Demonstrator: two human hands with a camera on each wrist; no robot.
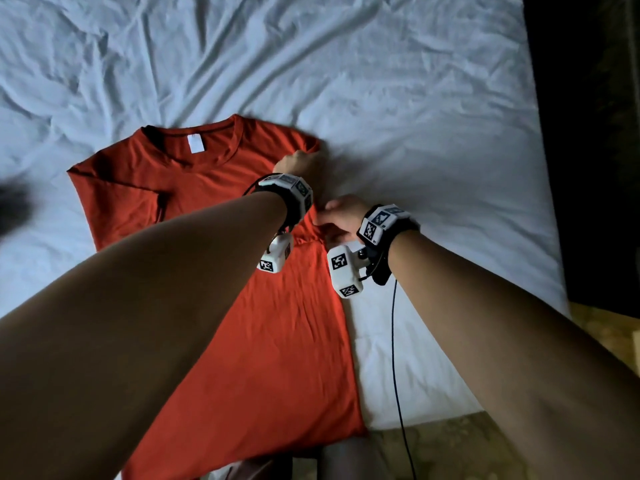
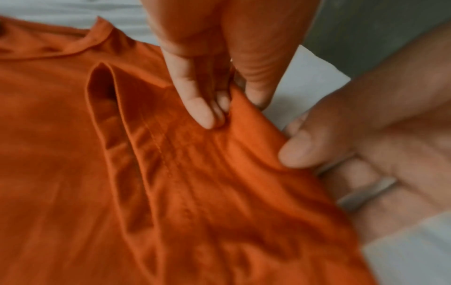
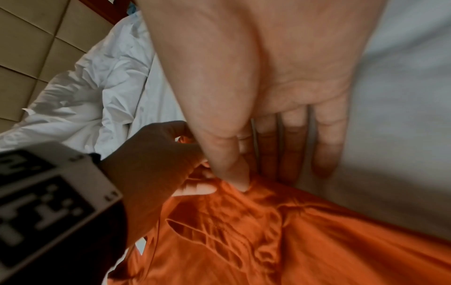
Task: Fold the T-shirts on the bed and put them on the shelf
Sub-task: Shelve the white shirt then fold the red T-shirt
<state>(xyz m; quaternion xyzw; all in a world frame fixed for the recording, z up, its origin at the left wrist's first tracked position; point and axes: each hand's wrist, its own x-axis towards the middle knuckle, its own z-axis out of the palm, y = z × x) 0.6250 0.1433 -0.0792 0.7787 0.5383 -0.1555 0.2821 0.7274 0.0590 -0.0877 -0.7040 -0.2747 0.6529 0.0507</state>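
Note:
A red-orange T-shirt (image 1: 284, 323) lies face up on the white bed, collar away from me, with its left sleeve folded in over the chest. My left hand (image 1: 299, 162) reaches across and pinches the shirt's right shoulder edge between thumb and fingers (image 2: 207, 115). My right hand (image 1: 332, 216) grips the same edge a little nearer to me. In the right wrist view its thumb (image 3: 234, 173) presses the cloth (image 3: 292, 241) against the fingers beneath. The fabric (image 2: 97, 173) between the two hands is lifted slightly and wrinkled.
Wrinkled white sheet (image 1: 415, 116) surrounds the shirt. The bed's right edge borders a dark area (image 1: 595, 133), and patterned carpet (image 1: 450, 448) lies at the foot. A cable (image 1: 394, 358) hangs from my right wrist. A crumpled white duvet (image 3: 85, 92) lies by a padded headboard (image 3: 29, 48).

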